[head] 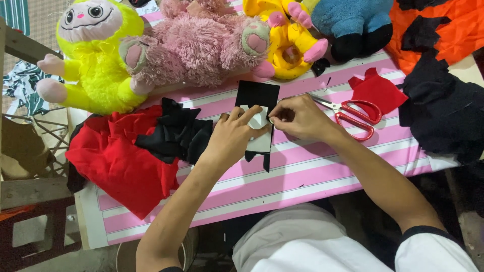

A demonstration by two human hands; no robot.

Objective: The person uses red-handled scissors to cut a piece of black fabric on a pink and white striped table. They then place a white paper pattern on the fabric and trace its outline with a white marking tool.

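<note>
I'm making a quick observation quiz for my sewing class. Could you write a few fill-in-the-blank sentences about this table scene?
1. The left hand presses a white template onto a piece of ____ fabric.
2. The scissors beside the right hand have ____ handles.
3. The tablecloth has white and ____ stripes.
4. The plush toy farthest left is ____.

Missing words: black; red; pink; yellow

one head-worn camera looks steeply down, close over the pink striped table [302,176].
</note>
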